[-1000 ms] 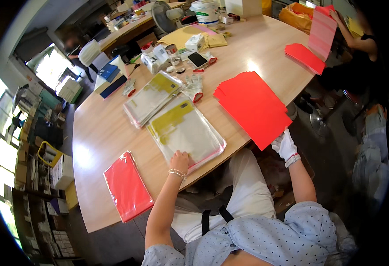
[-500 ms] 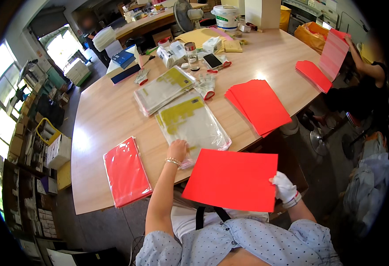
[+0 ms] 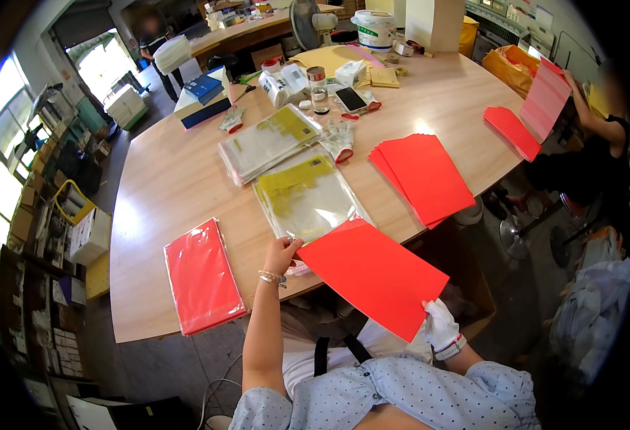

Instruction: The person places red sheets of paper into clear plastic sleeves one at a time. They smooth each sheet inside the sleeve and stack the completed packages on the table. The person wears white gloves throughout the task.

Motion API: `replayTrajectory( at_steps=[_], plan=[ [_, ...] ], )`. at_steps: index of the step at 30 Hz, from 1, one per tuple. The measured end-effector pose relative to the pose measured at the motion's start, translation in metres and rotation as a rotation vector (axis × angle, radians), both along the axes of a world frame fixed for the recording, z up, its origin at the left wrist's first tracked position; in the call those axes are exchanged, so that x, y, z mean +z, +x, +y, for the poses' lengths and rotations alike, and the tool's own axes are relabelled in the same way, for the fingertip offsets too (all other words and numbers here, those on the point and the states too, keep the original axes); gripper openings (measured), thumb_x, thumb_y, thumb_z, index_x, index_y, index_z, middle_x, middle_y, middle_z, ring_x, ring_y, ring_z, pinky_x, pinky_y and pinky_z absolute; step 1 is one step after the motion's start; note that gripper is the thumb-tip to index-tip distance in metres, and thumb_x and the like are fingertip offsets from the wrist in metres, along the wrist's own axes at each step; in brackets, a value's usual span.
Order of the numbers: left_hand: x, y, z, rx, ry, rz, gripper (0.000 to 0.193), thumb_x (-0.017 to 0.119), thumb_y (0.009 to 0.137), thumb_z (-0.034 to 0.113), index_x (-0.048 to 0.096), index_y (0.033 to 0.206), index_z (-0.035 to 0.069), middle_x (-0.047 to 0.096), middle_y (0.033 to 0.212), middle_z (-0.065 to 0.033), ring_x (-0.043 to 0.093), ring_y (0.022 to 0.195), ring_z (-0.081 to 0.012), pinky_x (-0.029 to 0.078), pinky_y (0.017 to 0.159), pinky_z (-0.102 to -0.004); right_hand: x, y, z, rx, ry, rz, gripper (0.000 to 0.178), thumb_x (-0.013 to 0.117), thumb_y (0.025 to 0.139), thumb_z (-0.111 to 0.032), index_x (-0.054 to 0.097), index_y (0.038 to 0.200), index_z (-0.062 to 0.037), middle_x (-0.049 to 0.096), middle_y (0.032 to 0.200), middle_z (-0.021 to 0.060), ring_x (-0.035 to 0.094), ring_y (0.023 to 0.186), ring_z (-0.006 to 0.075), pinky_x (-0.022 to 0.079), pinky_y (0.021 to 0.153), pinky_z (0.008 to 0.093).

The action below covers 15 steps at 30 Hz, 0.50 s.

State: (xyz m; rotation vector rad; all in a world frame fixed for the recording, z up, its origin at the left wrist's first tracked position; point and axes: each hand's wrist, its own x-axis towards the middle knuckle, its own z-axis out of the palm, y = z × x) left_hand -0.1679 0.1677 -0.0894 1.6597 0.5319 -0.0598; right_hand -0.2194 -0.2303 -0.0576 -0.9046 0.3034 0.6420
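Note:
My right hand (image 3: pixel 442 326), in a white glove, grips the near right corner of a red sheet (image 3: pixel 372 276). The sheet slants over the table's front edge, its far end at the near, open-looking end of a clear plastic bag (image 3: pixel 308 193) with a yellow-green print. My bare left hand (image 3: pixel 283 256), a bracelet at its wrist, is closed in a pinch at that bag's near left corner, right beside the sheet's corner. Whether the sheet's tip is inside the bag, I cannot tell. Left of this hand lies a filled red pack (image 3: pixel 205 276) in clear plastic.
More plastic bags (image 3: pixel 268 143) lie behind. A fanned stack of red sheets (image 3: pixel 424 175) is at right. Farther back are white gloves (image 3: pixel 339 140), a phone (image 3: pixel 351 99), a jar (image 3: pixel 318 89) and books (image 3: pixel 204 97). A co-worker (image 3: pixel 591 136) at far right holds a pinkish-red sheet.
The red sheet has turned, its far left end moving up to the bag's near end and its right end dropping nearer me. My left hand has shifted slightly left and down into a pinch.

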Motion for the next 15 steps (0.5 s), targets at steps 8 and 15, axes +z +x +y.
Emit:
replayTrajectory(
  at_steps=[8,15],
  plan=[
    [0.007,-0.013,-0.01,-0.062,-0.366,-0.123,0.029,0.053,0.091,0.016,0.057,0.109,-0.005,0.064,0.089,-0.0074,0.064,0.075,-0.0138,0.053,0.069,-0.0248,-0.003,0.004,-0.004,-0.07,-0.067,-0.194,0.022,0.046,0.088,-0.01,0.051,0.108,-0.0026,0.059,0.092,0.0039,0.056,0.073,0.0117,0.045,0.063,0.0239],
    [-0.009,-0.027,-0.032,-0.078,-0.362,-0.183,0.036,0.048,0.092,0.008,0.043,0.126,-0.002,0.064,0.096,-0.0091,0.064,0.086,-0.0144,0.053,0.072,-0.0251,0.005,0.008,0.009,-0.127,-0.147,-0.181,0.013,0.044,0.088,-0.009,0.051,0.098,-0.0042,0.055,0.079,0.0028,0.051,0.058,0.0126,0.041,0.052,0.0257]
  ],
)
